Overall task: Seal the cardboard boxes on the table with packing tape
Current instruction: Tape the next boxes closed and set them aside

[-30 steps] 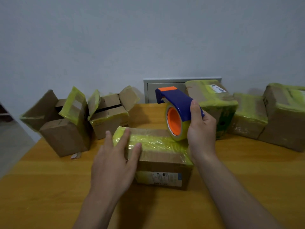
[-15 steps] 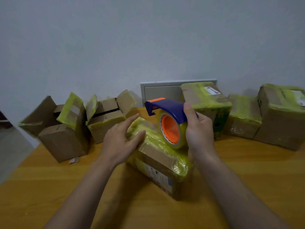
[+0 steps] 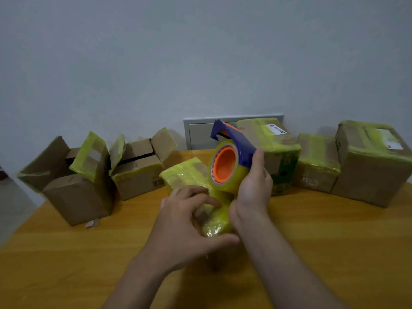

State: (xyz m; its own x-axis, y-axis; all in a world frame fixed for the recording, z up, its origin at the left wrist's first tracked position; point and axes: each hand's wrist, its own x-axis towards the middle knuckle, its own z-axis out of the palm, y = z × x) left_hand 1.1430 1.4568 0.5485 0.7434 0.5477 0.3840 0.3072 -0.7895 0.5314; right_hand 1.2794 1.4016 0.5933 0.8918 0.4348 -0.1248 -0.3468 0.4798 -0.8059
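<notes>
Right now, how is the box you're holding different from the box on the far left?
The held box is closed and wrapped in yellowish tape; the far-left box has its flaps standing open. The left hand grips the held box, while nothing touches the far-left box. Both are brown cardboard boxes with yellowish tape on them.

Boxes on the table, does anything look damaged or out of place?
Two boxes at the left, the nearer open box and the farther open box, gape with tape-covered flaps splayed up. A scrap lies on the table beside the nearer one.
</notes>
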